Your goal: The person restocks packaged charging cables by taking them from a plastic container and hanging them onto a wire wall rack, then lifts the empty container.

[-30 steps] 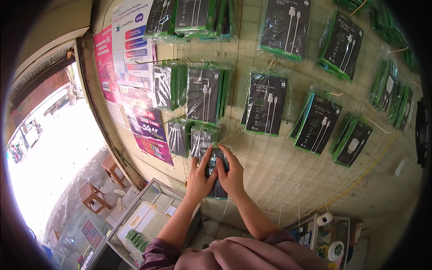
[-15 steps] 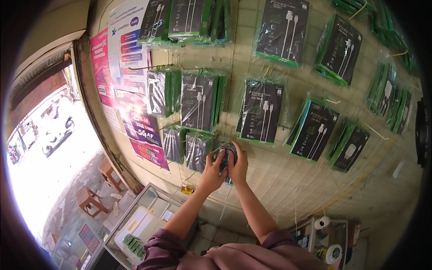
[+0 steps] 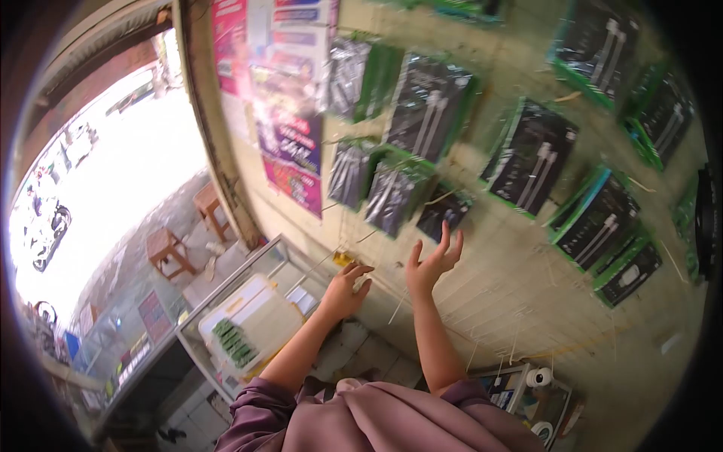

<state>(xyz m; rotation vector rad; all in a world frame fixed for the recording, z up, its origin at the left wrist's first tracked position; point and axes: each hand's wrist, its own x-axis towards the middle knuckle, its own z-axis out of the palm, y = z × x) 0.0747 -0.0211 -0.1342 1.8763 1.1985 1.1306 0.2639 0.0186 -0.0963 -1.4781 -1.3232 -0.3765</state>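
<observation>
Right hand (image 3: 435, 265): fingers spread and pointing up, palm bare, nothing in my grip. Fingertips overlap the lower edge of a small dark packet (image 3: 444, 213); touching or just short of it, I cannot tell. Left hand (image 3: 348, 292) lower and apart, fingers loosely bent, also holding nothing.

Packet hangs on the wall from a pale hook (image 3: 443, 199), just right of a silvery-looking packet (image 3: 393, 200).

Handling, my judgement: light, flat, fairly stiff inside a loose, slick wrap that could slide under the fingers. Not very fragile, though the film might tear at the hook. Best hold: both side edges, thumb in front, fingers behind, clear of the hanging end.

Looks: dark front, tilted, glossy glints off clear plastic, pale marks too blurred to read.
</observation>
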